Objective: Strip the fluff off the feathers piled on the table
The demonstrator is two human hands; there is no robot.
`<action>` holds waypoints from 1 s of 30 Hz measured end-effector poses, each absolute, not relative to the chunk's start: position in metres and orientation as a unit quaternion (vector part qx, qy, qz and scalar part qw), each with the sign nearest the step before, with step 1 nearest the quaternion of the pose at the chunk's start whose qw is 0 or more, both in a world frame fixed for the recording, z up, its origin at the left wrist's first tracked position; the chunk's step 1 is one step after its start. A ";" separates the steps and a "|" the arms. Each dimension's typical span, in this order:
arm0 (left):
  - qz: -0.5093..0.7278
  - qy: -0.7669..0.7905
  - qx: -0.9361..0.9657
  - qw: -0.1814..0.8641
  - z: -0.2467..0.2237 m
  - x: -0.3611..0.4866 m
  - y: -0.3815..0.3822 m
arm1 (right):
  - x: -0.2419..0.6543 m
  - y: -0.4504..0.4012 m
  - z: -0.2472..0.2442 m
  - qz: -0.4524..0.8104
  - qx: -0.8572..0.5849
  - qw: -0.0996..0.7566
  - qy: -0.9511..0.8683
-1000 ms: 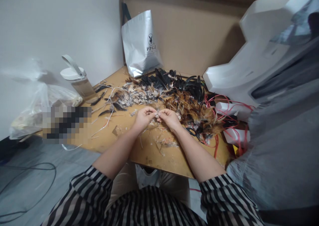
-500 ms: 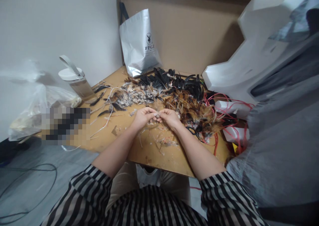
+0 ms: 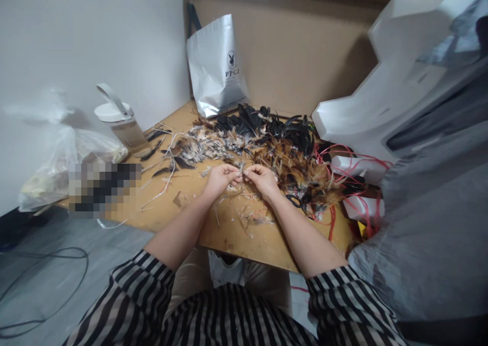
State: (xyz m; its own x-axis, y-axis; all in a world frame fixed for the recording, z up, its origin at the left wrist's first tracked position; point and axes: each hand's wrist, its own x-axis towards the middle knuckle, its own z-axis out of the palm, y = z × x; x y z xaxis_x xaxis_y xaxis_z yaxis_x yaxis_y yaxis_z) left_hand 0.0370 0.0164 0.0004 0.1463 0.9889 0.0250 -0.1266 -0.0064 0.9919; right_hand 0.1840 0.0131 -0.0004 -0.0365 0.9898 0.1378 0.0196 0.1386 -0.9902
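Over the near middle of the wooden table, my left hand (image 3: 223,180) and my right hand (image 3: 262,179) face each other with a narrow gap between the fingertips. Each hand is closed in a pinch of thumb and forefinger. A small brownish feather (image 3: 241,162) shows between and just beyond the fingertips; its lower end is too small to make out. Right behind my hands lie pale mottled feathers (image 3: 202,145), black feathers (image 3: 249,120) and a heap of brown feathers (image 3: 293,163). Black-handled scissors (image 3: 295,200) are partly under the brown heap.
Feather scraps litter the table (image 3: 213,237). A silver bag (image 3: 215,66) stands at the back, a lidded bottle (image 3: 127,130) and a clear plastic bag (image 3: 72,158) at left. Red string (image 3: 331,224), white boxes (image 3: 364,207) and a large grey bag (image 3: 438,224) crowd the right.
My hands have drawn slightly apart; their fingertips met before. The whole view has shifted a little, with the surroundings now slightly further right.
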 end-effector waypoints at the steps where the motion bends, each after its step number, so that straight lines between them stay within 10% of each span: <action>1: 0.500 0.425 0.503 0.563 0.000 0.037 0.017 | 0.184 0.013 0.001 0.458 -0.457 0.520 -0.557; 30: 0.499 0.393 0.456 0.623 -0.002 0.030 0.022 | 0.194 0.016 0.011 0.476 -0.439 0.523 -0.554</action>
State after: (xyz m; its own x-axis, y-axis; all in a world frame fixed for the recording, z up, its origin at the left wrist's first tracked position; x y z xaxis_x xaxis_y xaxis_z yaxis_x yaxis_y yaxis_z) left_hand 0.0299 0.0217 -0.0019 0.1921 0.9808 -0.0346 -0.2630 0.0854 0.9610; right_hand 0.1941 0.0158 0.0107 -0.0669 0.9844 0.1627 -0.0113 0.1623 -0.9867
